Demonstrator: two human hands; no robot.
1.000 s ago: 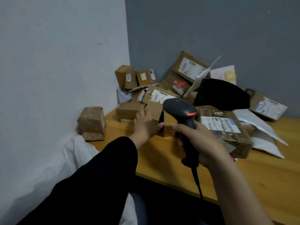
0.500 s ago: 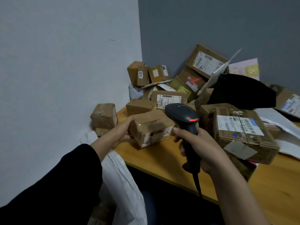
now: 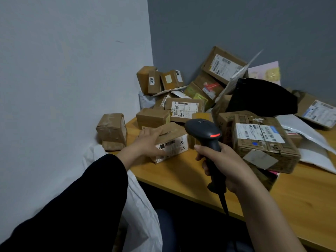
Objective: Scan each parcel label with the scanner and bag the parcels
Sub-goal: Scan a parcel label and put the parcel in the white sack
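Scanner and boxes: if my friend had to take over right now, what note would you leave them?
Left hand: grips a small parcel on the wooden table, with the barcode label facing you.
Right hand: grips the barcode scanner by its handle, its head just right of that parcel.
White bag: below the table's left end; its inside is hidden.
Done: one parcel singled out in front of the pile of parcels. No scan can be confirmed.
Left: scan this label, bag the parcel, then work through the pile.
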